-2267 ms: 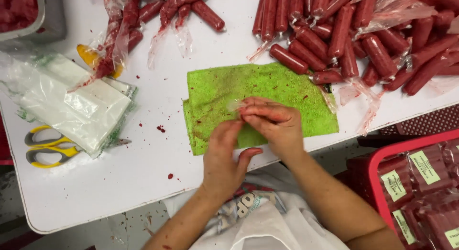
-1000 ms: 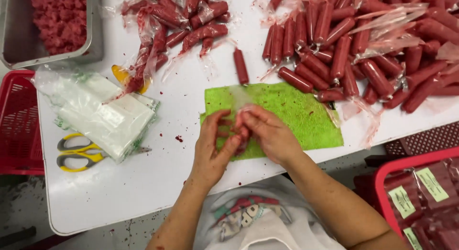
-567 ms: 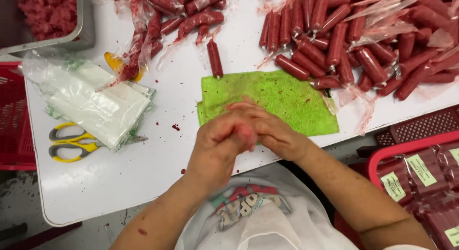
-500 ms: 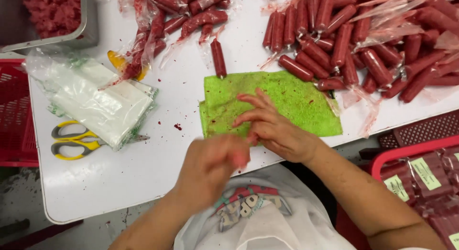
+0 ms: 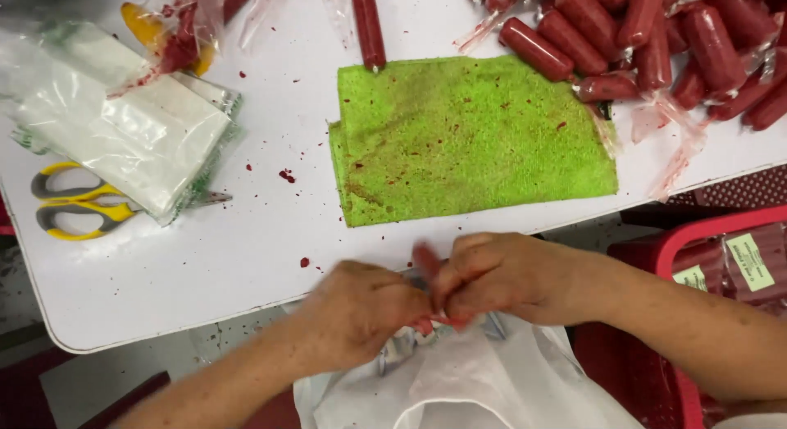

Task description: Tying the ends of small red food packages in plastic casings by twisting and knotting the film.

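My left hand [image 5: 357,310] and my right hand [image 5: 500,273] meet at the front edge of the white table [image 5: 205,265], over my white apron. Both are closed on a small red wrapped piece [image 5: 427,261] pinched between them; it is blurred and mostly hidden by my fingers. Just beyond my hands a green cloth [image 5: 467,142] speckled with red lies flat on the table, with nothing on it.
Several red sausages in clear wrap [image 5: 656,43] lie at the back right, and one [image 5: 368,23] lies above the cloth. A stack of clear plastic bags [image 5: 123,130] and yellow scissors [image 5: 74,207] are at the left. A red crate [image 5: 680,240] of labelled packs stands at the right.
My hands have come off the green cloth toward my body, to the table's front edge, still closed on the red piece. The view has dropped closer to the table.
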